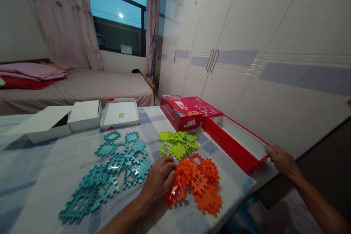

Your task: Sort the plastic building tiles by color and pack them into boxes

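My left hand (159, 180) rests on the table with curled fingers, between the teal interlocking plastic pieces (115, 164) and the orange interlocking plastic pieces (204, 182). A small dark bluish bit shows between its thumb and fingers, too little to name. Out to the right, my right hand (282, 159) grips the near end of a long red box (227, 144) with a white inside, fingers over its rim. Lime-green interlocking pieces (179, 144) lie in a pile just beyond my left hand. Some pieces are flat squares, others have cut-out window shapes.
A closed red box (181, 111) stands behind the green pile, with another red box (204, 106) beside it. White boxes (85, 115) and a shallow white lid (120, 113) line the far left. A checked cloth covers the table; its right edge lies under the long box.
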`<state>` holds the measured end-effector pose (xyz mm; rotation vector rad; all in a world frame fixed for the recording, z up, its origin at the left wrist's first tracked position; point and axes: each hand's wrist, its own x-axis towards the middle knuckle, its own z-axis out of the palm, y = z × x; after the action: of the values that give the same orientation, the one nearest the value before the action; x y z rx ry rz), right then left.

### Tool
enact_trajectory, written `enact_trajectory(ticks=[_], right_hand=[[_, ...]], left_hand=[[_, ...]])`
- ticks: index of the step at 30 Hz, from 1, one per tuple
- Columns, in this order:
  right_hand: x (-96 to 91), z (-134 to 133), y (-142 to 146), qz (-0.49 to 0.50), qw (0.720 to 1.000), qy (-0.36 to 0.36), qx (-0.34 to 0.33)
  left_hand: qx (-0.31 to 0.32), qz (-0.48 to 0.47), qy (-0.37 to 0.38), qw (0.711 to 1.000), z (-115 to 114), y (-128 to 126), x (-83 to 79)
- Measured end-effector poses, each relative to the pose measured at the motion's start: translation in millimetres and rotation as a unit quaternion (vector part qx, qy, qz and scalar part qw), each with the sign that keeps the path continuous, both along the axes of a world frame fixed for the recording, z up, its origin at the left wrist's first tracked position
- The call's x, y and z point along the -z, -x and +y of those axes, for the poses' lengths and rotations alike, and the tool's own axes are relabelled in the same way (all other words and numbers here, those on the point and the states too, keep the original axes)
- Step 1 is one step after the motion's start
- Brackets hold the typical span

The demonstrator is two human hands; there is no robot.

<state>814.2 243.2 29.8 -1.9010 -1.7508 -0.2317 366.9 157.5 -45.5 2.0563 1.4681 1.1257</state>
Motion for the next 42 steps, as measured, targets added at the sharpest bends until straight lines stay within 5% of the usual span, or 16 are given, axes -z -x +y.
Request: enact_trajectory(ticks=[4,9,12,15,18,22,28,42], right_hand=[[6.1,-0.9,-5.8,0.008,0.997,0.074,0.003],[3.0,-25.3,29.7,-0.069,0.992,-0.085,0.069],[7.2,-56.5,76.7,-0.044,0.99,-0.12,-0.052],[27.7,-93.1,131.7,-0.039,0.971,-0.026,-0.236],[55.8,-115.7,173.7,-0.045,0.949,0.072,-0.302],[75.7,-109.3,195.0,-0.048,0.952,0.116,-0.278],[65.1,-87.0,206.8,-0.028,0.951,0.155,-0.265],[68.5,-82.8,223.8,0.073,0.966,0.029,-0.246]], left_hand=[[0.003,-0.003,-0.004,1.0,0.2,0.2,0.8],[0.005,-0.01,-0.009,1.0,0.4,0.5,1.9],[0.006,-0.007,-0.005,1.0,0.2,0.4,0.3],[0.012,0.004,0.0,1.0,0.4,0.3,-1.2],[0.012,0.008,0.001,1.0,0.6,0.3,-0.9],[0.013,0.015,0.001,1.0,0.5,0.7,0.7],[0.012,0.017,-0.011,1.0,0.0,-0.2,0.4],[0.007,0.044,-0.006,0.999,1.2,-1.1,0.1]])
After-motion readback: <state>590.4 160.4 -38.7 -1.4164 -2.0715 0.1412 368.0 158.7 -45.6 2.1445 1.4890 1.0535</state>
